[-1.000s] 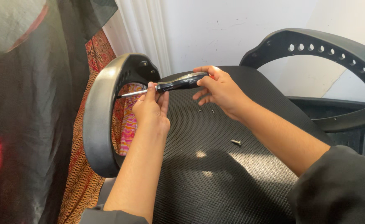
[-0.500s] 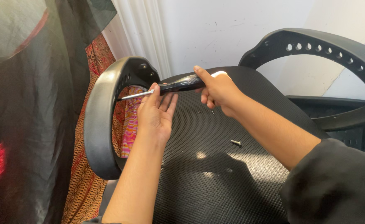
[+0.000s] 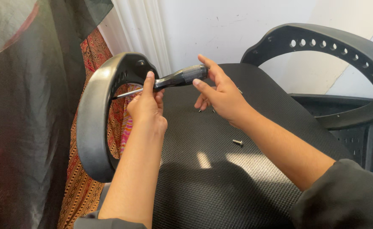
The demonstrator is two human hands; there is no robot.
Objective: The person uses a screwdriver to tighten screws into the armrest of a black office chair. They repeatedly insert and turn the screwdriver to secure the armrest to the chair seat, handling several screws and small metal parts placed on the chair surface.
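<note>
A black-handled screwdriver (image 3: 179, 78) lies level over the chair's black mesh seat (image 3: 237, 178), its metal shaft pointing left into the inside of the left armrest (image 3: 94, 114). My left hand (image 3: 146, 106) pinches the front of the handle near the shaft. My right hand (image 3: 218, 93) touches the knurled rear end of the handle with its fingertips, fingers partly spread. A loose screw (image 3: 237, 142) lies on the seat below my right wrist, and two small dark screws (image 3: 206, 110) lie under my right palm.
The right armrest (image 3: 335, 46), black with a row of holes, curves over the seat's far right side. A dark cloth (image 3: 29, 106) hangs at the left, with a patterned red fabric (image 3: 89, 186) behind the left armrest. A white wall stands behind the chair.
My right hand has loosened from a full grip on the handle to a fingertip hold at its end. The screwdriver stays pointed into the left armrest.
</note>
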